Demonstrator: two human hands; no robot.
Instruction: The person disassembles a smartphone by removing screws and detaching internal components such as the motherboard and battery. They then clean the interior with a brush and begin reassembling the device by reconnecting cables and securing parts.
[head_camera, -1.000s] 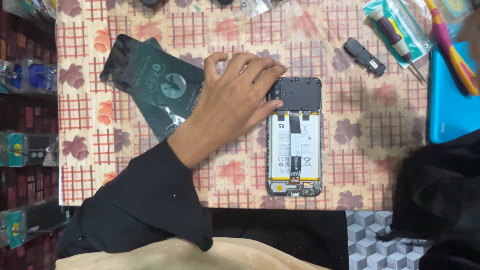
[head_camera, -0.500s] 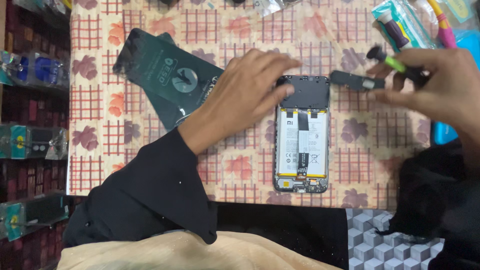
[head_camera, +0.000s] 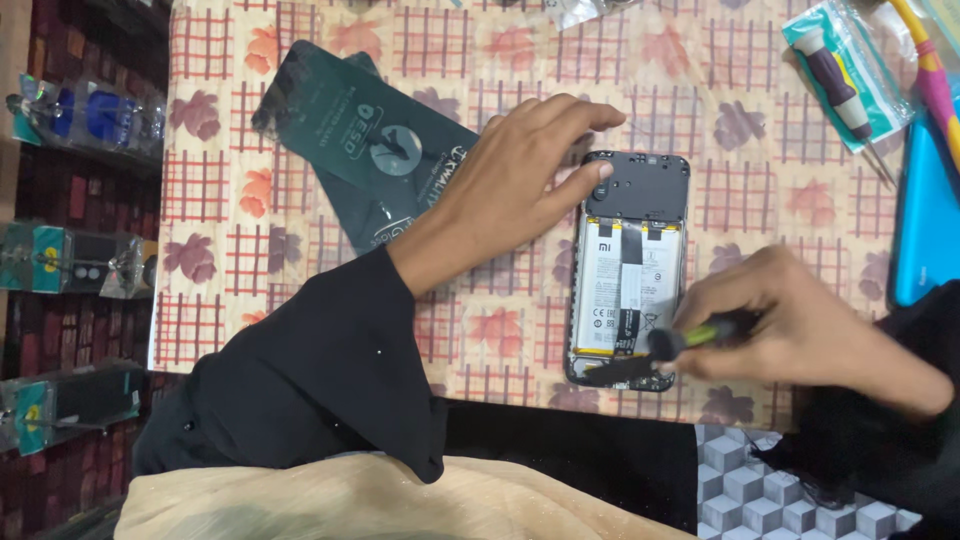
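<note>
Left hand (head_camera: 520, 170): fingers spread flat, pinning opened phone (head_camera: 628, 270) at its top edge | Right hand (head_camera: 790, 320): closed around green-handled screwdriver (head_camera: 700, 335), tip at phone's lower end beneath your knuckles | Keep tool upright, press lightly, avoid battery (head_camera: 625, 285).

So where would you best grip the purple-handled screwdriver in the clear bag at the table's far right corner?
Pinch the purple-handled screwdriver across its thick handle, through the clear bag, coming from above. It lies flat and diagonal on the checked tablecloth, and its thin metal tip offers little to hold.
</note>
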